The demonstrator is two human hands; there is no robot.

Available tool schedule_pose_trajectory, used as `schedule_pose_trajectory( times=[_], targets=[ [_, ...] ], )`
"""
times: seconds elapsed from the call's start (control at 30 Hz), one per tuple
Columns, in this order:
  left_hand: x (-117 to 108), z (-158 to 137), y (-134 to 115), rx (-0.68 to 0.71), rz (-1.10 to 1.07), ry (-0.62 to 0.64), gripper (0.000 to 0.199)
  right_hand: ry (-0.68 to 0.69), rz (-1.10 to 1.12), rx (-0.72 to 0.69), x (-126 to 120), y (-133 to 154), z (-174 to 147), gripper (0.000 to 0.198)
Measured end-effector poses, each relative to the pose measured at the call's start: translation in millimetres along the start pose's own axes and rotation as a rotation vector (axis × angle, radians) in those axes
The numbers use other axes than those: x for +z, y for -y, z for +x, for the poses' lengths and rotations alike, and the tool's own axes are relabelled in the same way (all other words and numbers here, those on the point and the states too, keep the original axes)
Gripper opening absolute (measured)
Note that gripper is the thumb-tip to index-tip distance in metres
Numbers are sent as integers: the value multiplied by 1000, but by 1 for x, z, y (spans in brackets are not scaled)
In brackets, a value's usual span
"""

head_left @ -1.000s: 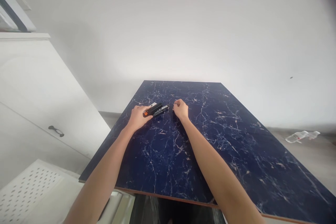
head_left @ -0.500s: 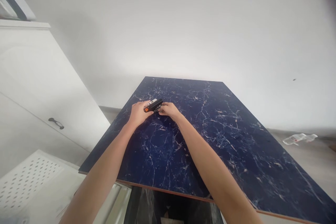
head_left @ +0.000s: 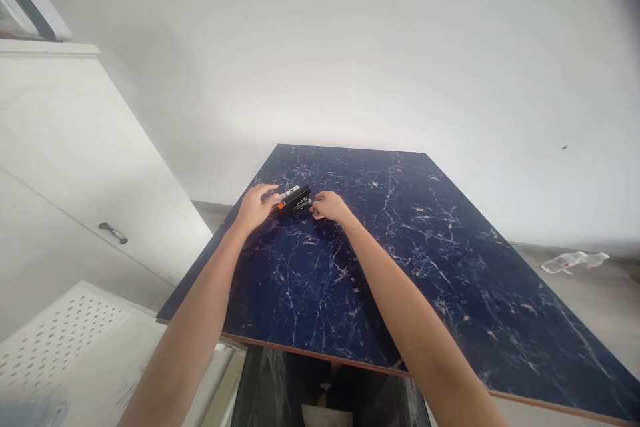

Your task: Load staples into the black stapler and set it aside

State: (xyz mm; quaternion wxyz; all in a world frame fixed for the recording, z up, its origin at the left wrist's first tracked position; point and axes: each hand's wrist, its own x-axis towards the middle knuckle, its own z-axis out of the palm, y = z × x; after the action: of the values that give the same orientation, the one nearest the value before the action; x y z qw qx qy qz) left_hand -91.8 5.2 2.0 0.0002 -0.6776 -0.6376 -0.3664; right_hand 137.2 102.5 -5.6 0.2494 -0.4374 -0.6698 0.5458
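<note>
A black stapler [head_left: 299, 198] with an orange end and a white label lies at a slant on the blue marbled table [head_left: 425, 247]. My left hand [head_left: 254, 205] is just left of its orange end. The fingers and thumb are apart, and the thumb reaches close to the whitish part beside the label; whether it touches is hard to tell. At the stapler's other end, my right hand [head_left: 329, 206] has its fingers closed around the tip of the lower metal part. The fingertips are partly hidden.
A white cabinet [head_left: 75, 147] with a dark handle [head_left: 113, 233] stands at the left. Below it is a white perforated panel [head_left: 65, 333]. The white wall [head_left: 350, 47] rises behind the table. A clear plastic bottle [head_left: 573, 261] lies on the floor at the right.
My left hand has let go of the stapler and drawn back to the left, its fingers spreading. My right hand has shifted slightly right. The view has moved a little.
</note>
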Motion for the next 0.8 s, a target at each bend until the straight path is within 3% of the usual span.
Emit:
schedule_pose_trajectory(
  times=[0.07, 0.2, 0.27, 0.33, 0.43, 0.53, 0.6, 0.7, 0.8],
  targets=[
    [-2, 0, 12, -6, 14, 72, 35, -1, -113, -13, -1, 1, 2, 11],
    [-3, -1, 25, -47, 42, 159, 35, 62, -237, -51, 16, 3, 1, 19],
    [-5, 0, 22, -84, 24, 63, 35, 63, -275, -79, 27, 5, 1, 18],
    [-8, -1, 12, -90, 37, -111, 33, 28, -322, -115, 33, 6, 1, 22],
    [-8, -3, -16, 9, 105, -281, 31, -118, -421, -173, 31, 5, 1, 29],
    [5, -8, -49, 167, 225, -137, 34, -270, -517, -222, 20, 0, 3, 26],
    [18, -12, -64, 219, 315, -15, 32, -299, -556, -242, 12, -4, 6, 22],
    [32, -18, -72, 238, 399, 108, 25, -329, -567, -239, -6, -10, 11, 21],
    [33, -19, -71, 241, 404, 105, 27, -363, -560, -219, -28, -13, 7, 26]
  ],
)
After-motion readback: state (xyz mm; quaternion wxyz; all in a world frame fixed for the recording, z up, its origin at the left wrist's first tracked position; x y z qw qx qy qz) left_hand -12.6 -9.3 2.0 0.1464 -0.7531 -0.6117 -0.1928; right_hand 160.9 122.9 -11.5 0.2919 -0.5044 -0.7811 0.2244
